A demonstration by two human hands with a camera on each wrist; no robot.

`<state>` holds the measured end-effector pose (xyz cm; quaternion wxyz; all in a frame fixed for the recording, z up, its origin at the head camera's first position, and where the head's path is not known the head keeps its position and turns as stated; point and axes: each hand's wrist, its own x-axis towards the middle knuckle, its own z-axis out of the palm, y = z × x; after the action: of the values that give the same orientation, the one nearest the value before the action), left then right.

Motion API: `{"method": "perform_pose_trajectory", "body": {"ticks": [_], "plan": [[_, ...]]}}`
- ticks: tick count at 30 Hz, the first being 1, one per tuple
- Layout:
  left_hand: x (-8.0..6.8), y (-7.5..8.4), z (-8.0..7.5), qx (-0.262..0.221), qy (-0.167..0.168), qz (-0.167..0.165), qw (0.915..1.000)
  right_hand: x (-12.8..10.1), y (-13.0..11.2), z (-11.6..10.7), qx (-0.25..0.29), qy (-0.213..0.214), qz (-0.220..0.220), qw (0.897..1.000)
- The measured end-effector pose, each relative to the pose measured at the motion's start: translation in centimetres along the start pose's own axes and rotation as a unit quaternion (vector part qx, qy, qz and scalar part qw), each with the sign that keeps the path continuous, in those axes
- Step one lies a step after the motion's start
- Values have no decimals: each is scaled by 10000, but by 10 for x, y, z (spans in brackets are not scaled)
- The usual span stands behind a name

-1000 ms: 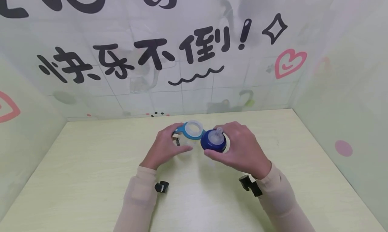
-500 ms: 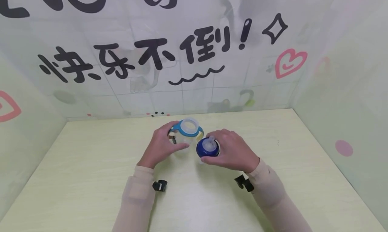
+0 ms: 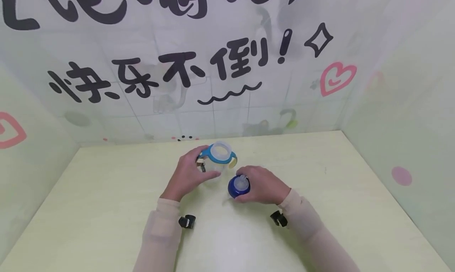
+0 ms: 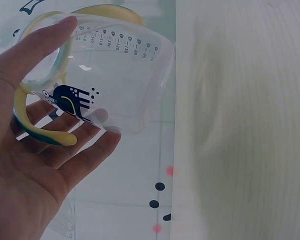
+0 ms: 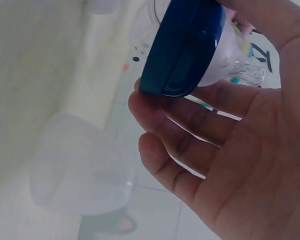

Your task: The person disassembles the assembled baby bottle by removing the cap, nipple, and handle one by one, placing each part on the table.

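Where the left wall meets the view's edge, a pink heart (image 3: 10, 129) is printed. Next to the right is the left sleeve (image 3: 160, 228), with a black clip (image 3: 187, 221) at its wrist. The left hand (image 3: 186, 173) grips a clear bottle (image 4: 125, 75), thumb on one side and fingers on the other. The bottle is uncapped, mouth upward, above the pale table (image 3: 106, 193). A blue collar (image 3: 218, 159) surrounds its neck and carries two curved handles with yellow inner faces. The left wrist view shows a printed measuring scale and a dark spotted animal (image 4: 72, 100) on the bottle wall.

To the right of the bottle, nearer the person and apart from it, is a dark blue ring (image 5: 182, 50) fitted with a clear teat (image 3: 241, 182). The right hand (image 3: 264, 185) pinches this ring between thumb and fingertips; the lowest finger in the right wrist view stands clear of it. That view also shows a blurred object, apparently a clear cup-shaped cover (image 5: 82, 170); its exact seat cannot be determined.

Farther right are a second black clip (image 3: 279, 218) and the right sleeve (image 3: 313, 232). A purple spot (image 3: 401, 176) marks the right wall.
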<state>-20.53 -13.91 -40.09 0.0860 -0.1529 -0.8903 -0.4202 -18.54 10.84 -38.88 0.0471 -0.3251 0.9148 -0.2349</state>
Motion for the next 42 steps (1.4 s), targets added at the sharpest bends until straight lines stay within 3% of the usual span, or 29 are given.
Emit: {"method": "perform_pose_trajectory", "body": {"ticks": [6,16,22,31,37,42], "plan": [[-2,0,1,-3,20,101,9999,3,-2,13,-122,-491,-125,9986],[-3,2,-1,2,47,155,9999,-1,-9,16,-439,-888,54,9951],[-3,2,-2,7,68,159,9999,-2,-12,19,-562,-981,286,9932],[-2,3,-3,11,27,165,9999,-1,-10,24,-930,-884,176,9916],[-2,2,-3,-45,17,152,9999,-1,-11,20,-774,-1014,232,9916],[-1,1,-5,-93,-3,69,9999,-5,-7,4,-232,-1104,518,9923]]}}
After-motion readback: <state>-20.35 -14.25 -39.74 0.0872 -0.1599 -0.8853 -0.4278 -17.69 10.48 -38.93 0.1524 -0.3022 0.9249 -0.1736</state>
